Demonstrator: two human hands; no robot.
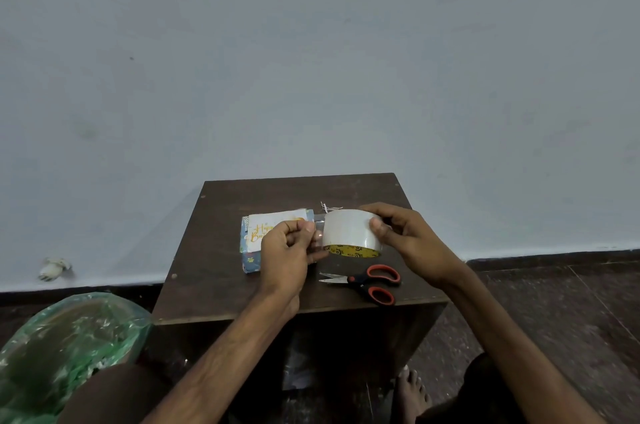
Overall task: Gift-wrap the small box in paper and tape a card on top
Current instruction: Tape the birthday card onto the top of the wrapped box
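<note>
The small box (250,262), wrapped in blue patterned paper, lies on the dark wooden table (221,271). A white birthday card (268,223) with gold lettering lies on top of the box. My right hand (398,233) grips a wide roll of clear tape (348,231) just above the table, to the right of the box. My left hand (287,243) pinches the free end of the tape (318,233), pulled a short way off the roll, and partly hides the box and card.
Orange-handled scissors (372,281) lie near the table's front right edge. A small paper scrap (327,207) sits behind the roll. A green plastic bag (65,344) is on the floor at the left. A bare foot (412,389) is below the table.
</note>
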